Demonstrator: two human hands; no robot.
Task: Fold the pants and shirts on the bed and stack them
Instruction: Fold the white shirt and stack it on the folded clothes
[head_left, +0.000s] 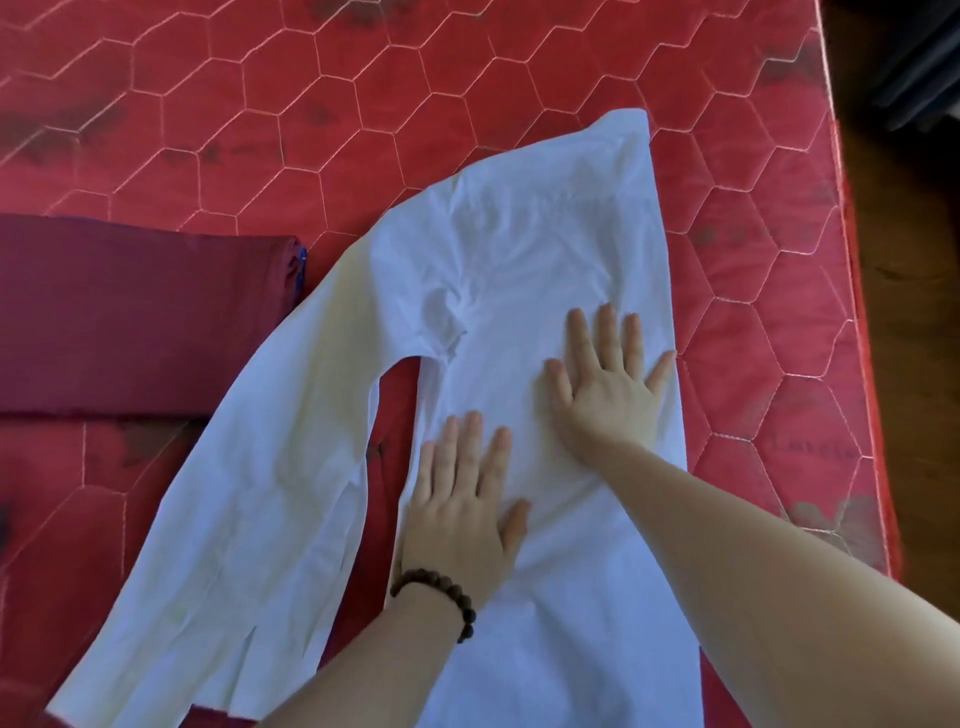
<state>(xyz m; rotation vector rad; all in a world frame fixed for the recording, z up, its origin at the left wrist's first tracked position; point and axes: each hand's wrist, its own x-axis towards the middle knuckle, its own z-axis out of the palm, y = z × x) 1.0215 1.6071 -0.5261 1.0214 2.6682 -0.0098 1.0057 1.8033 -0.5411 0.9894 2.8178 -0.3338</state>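
Observation:
A white long-sleeved shirt (519, 249) lies on the red quilted mattress (363, 93), folded lengthwise, with one sleeve stretching toward the lower left. My left hand (465, 499), with a bead bracelet at the wrist, presses flat on the shirt's body near its left edge. My right hand (605, 384) lies flat a little farther up, near the shirt's right edge, fingers spread. A folded dark red garment (140, 312) sits at the left, its corner under the sleeve.
The mattress's right edge (862, 322) runs down the frame close to the shirt, with dark wooden floor (914, 260) beyond it. Bare quilted surface extends behind the shirt toward the top of the view.

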